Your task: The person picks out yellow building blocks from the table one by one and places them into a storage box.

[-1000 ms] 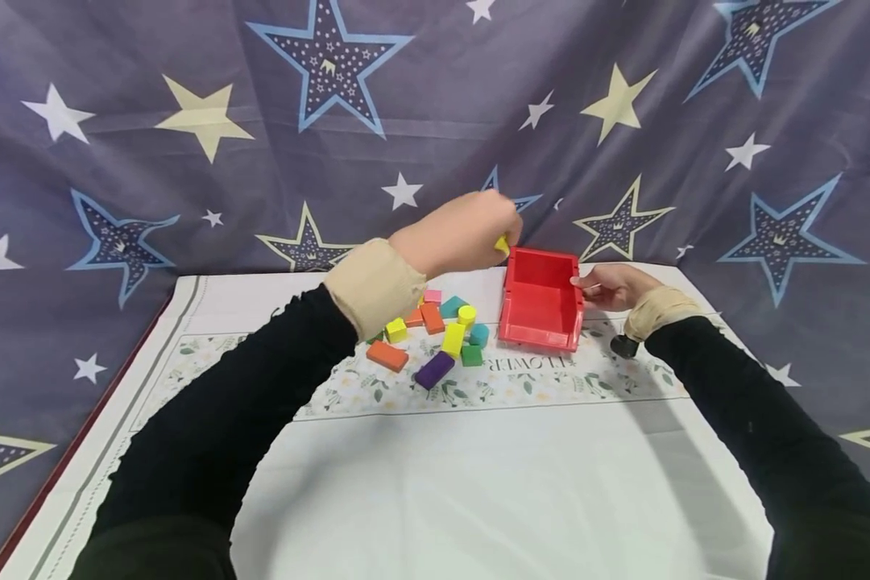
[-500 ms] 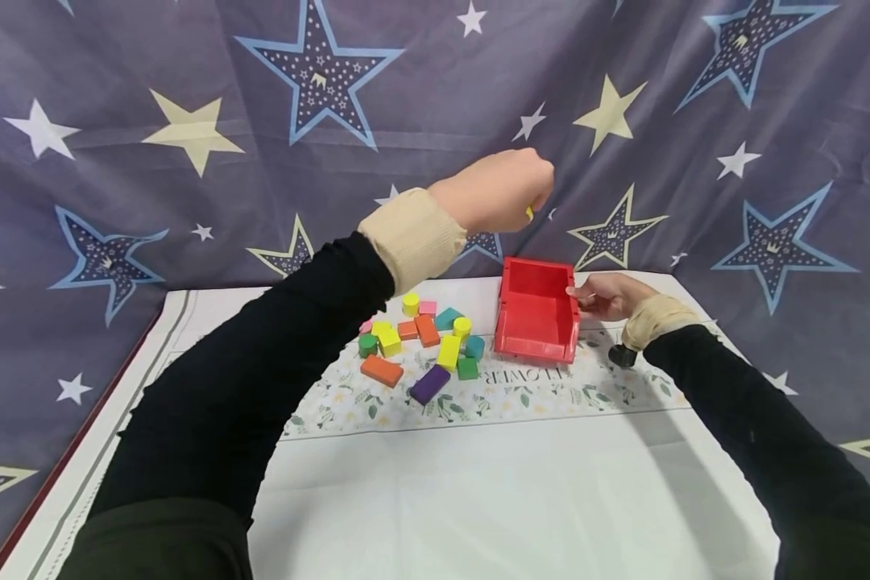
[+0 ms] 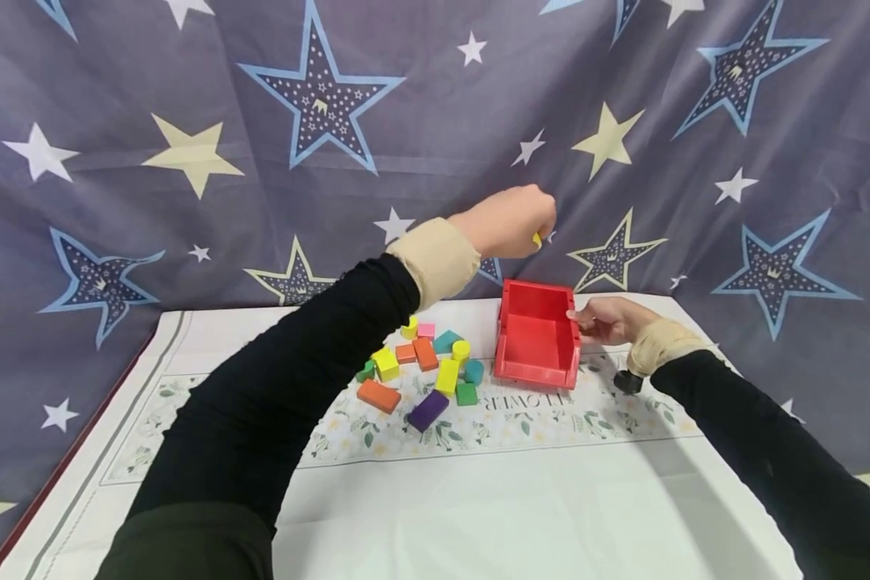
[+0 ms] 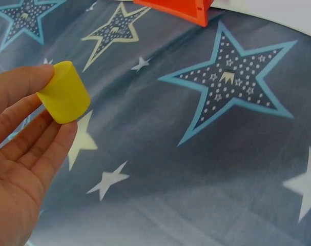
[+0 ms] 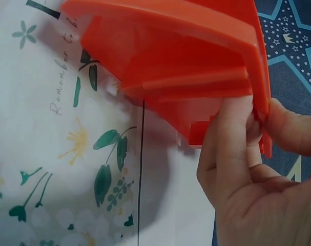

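In the head view my left hand (image 3: pixel 506 222) is raised in front of the backdrop, above and slightly left of the red plastic bin (image 3: pixel 536 377). It pinches a yellow cylinder block (image 4: pixel 67 95) between thumb and fingers, plainly seen in the left wrist view. Only a sliver of that block shows in the head view. My right hand (image 3: pixel 611 320) grips the right side wall of the bin, thumb on one face and fingers on the other, as the right wrist view (image 5: pixel 268 169) shows. The bin stands tilted, with its open side towards me.
Several coloured blocks lie left of the bin, among them a purple block (image 3: pixel 428 411), an orange block (image 3: pixel 379 396) and a green cube (image 3: pixel 467 394). My left forearm hides part of the pile. A starry cloth (image 3: pixel 435 145) hangs behind the white tablecloth (image 3: pixel 522 515).
My left hand has risen and moved right with the yellow cylinder block. The head view has tilted upward slightly. My right hand keeps its hold on the bin.
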Demonstrator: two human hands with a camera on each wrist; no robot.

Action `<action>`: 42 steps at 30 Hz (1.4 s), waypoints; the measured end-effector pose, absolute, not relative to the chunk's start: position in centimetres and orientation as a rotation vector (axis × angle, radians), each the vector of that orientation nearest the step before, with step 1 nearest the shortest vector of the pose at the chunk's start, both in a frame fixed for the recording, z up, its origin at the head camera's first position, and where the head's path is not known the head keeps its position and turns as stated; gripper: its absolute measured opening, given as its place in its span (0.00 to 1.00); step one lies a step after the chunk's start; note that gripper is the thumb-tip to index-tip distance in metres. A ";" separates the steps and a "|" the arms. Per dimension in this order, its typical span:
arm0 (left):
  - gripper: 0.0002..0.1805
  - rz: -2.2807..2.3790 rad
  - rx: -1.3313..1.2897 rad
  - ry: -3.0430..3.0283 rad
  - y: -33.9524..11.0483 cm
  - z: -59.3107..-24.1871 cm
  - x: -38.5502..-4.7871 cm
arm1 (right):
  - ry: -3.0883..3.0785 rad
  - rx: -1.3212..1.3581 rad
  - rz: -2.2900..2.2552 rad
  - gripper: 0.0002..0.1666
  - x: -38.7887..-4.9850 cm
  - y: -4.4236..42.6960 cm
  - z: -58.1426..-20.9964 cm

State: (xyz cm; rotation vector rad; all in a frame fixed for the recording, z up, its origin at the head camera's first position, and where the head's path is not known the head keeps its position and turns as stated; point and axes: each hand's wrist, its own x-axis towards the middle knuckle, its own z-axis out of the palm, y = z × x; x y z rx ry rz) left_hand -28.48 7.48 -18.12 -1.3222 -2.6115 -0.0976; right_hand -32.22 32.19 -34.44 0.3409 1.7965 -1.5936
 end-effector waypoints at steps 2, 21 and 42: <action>0.11 -0.127 -1.340 -2.623 7.7 -19.2 -28.5 | 1.788 0.341 -1.577 0.17 -31.8 32.2 -34.9; 0.19 -0.259 -1.340 -2.725 10.2 -24.9 -30.6 | 1.779 0.299 -1.539 0.10 -31.2 32.2 -35.4; 0.05 -0.172 -1.320 -2.778 14.5 -29.5 -33.7 | 1.814 0.290 -1.525 0.24 -32.5 32.4 -34.6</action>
